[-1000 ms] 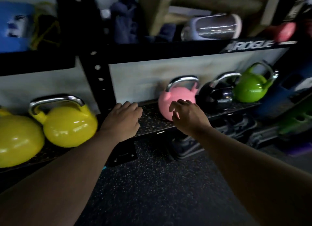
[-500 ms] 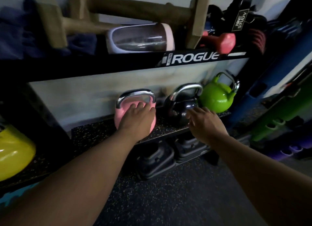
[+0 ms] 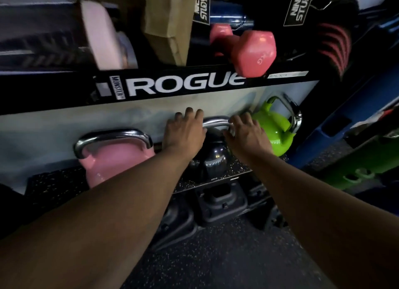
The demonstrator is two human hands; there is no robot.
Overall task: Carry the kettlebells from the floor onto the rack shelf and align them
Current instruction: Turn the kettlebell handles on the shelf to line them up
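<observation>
Rack shelf (image 3: pixel 235 170): both hands, left (image 3: pixel 183 133) and right (image 3: pixel 248 137), on black kettlebell (image 3: pixel 213 157).

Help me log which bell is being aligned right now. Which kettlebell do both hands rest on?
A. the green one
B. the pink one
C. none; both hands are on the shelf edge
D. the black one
D. The left hand and right hand sit on either side of the chrome handle of the black kettlebell, between the pink kettlebell and green kettlebell.
</observation>
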